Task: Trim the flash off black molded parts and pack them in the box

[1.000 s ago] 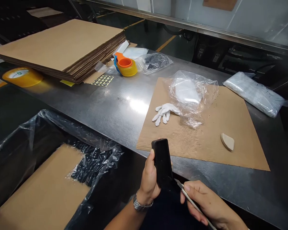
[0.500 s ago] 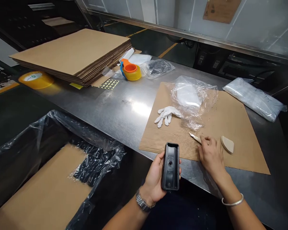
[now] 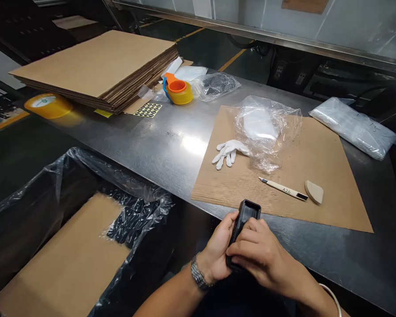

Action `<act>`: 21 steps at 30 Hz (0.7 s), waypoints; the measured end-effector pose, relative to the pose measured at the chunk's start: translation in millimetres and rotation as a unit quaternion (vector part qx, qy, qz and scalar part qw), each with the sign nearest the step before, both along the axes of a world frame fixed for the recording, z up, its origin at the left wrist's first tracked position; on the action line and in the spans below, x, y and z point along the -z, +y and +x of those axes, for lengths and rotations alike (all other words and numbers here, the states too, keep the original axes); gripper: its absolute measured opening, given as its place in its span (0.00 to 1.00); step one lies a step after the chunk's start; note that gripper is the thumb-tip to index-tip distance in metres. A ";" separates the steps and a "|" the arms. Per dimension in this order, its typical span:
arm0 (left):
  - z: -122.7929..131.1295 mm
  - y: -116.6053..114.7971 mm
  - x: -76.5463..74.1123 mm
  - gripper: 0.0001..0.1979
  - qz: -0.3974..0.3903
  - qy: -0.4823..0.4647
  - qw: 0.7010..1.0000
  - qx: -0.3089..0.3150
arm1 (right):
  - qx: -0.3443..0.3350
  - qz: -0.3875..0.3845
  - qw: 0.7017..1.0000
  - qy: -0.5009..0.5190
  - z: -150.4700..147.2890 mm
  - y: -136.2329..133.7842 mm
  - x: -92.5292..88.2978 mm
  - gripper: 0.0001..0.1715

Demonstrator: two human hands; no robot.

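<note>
A black oblong plastic part point(image 3: 251, 208), hollow like a narrow tray, is gripped in my left hand point(image 3: 217, 248) near the table's front edge. My right hand point(image 3: 259, 251) lies over its near half, fingers curled against the rim and covering much of the hollow. A craft knife point(image 3: 284, 189) marked "A26", with a pale handle, rests on the cardboard sheet point(image 3: 326, 163) beyond my hands. Touching or nearly touching its handle end is a beige wedge-shaped block point(image 3: 314, 192). Farther left on the sheet is a white glove point(image 3: 230, 152).
A clear plastic bag with white contents point(image 3: 259, 124) sits on the cardboard; a wrapped bundle point(image 3: 354, 127) lies right. Back left stand stacked cardboard sheets point(image 3: 95, 66), a tape dispenser point(image 3: 178, 91), stickers point(image 3: 148, 110) and a tape roll point(image 3: 48, 105). A plastic-lined bin point(image 3: 64, 165) stands lower left.
My right hand has let go of the craft knife, now lying on the cardboard, and moved left onto the black part. The black part has tilted in my left hand.
</note>
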State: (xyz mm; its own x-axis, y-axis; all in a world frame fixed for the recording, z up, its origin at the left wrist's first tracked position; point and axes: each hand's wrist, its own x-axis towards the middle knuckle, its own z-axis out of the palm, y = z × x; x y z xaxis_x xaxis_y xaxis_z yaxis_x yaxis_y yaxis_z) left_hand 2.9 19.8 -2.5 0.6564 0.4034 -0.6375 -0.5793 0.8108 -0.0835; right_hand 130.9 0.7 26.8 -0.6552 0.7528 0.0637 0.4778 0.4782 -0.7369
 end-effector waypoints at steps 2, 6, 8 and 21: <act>0.7 -1.9 1.2 0.15 -0.001 0.003 1.000 0.004 | -0.004 0.000 1.000 0.003 1.4 -0.2 0.7 0.07; 3.0 -4.0 0.6 0.14 -0.004 0.008 1.000 0.013 | 0.005 0.015 1.000 0.013 0.6 -2.8 2.6 0.07; 4.4 -3.9 -2.0 0.15 -0.002 0.002 1.000 0.009 | 0.007 0.020 0.999 0.033 0.1 -2.8 3.9 0.09; 7.8 -20.8 5.7 0.25 0.044 0.038 0.994 0.094 | 0.243 0.097 0.965 0.021 25.6 26.7 22.2 0.08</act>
